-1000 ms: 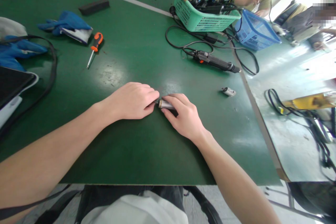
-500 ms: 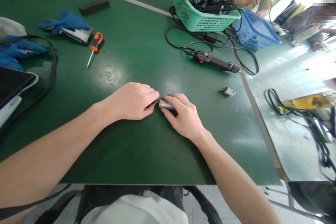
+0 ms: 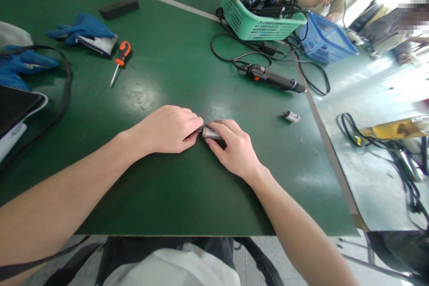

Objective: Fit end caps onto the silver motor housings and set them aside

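Observation:
My right hand [image 3: 236, 145] is closed on a small silver metal cylinder [image 3: 210, 132], lying low over the green table with a tan rim at its left end. My left hand [image 3: 174, 129] is curled just to the left, thumb and fingers pinched together. A thin dark piece [image 3: 200, 129] shows between its fingertips and the cylinder's end; most of what this hand holds is hidden. To the right lies a second small silver metal part [image 3: 291, 117], apart from both hands.
A black electric screwdriver [image 3: 275, 79] with a looped cable lies behind my hands. An orange-handled screwdriver [image 3: 120, 60], blue gloves [image 3: 83, 31] and a dark block [image 3: 119, 8] lie left. Farther back are a green basket [image 3: 264, 27] and a blue basket [image 3: 326, 40], near another person's hands.

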### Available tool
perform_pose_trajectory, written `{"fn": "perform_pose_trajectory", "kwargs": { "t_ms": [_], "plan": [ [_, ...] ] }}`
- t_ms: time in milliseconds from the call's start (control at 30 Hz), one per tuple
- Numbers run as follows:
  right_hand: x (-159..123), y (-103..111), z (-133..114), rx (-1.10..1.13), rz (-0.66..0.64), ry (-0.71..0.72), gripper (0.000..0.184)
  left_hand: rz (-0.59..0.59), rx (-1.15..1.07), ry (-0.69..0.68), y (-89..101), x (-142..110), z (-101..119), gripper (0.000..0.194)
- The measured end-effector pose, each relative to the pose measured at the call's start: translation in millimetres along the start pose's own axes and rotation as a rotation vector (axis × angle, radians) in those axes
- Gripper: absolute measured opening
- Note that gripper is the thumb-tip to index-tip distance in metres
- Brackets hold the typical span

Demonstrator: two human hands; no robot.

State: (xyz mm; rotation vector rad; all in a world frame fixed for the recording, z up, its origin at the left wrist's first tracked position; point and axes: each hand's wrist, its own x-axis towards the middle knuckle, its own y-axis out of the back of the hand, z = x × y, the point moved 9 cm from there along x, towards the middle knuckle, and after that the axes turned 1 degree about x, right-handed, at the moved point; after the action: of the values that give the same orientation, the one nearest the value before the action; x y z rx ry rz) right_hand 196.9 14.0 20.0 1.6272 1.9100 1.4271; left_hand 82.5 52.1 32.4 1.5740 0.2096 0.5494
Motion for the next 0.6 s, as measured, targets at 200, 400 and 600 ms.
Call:
{"fn": "perform_pose_trajectory", "kwargs": {
  "t_ms": [200,400,600],
  "plan": [
    [0.6,-0.5,0.9,-0.006,-0.002,0.002,0.027,0.001,0.008,-0.009,0.7,0.6,0.9,0.02],
    [0.7,-1.6,-4.7,-0.023,-0.068,0.04,0.037,0.012,0.025,-0.014,-1.4,-0.5,-0.3,0.024],
    [2.0,-4.1,-13.1,-0.097,-0.193,0.096,0.035,0.011,0.017,-0.025,-3.8,-0.5,-2.4,0.03]
  ]
}}
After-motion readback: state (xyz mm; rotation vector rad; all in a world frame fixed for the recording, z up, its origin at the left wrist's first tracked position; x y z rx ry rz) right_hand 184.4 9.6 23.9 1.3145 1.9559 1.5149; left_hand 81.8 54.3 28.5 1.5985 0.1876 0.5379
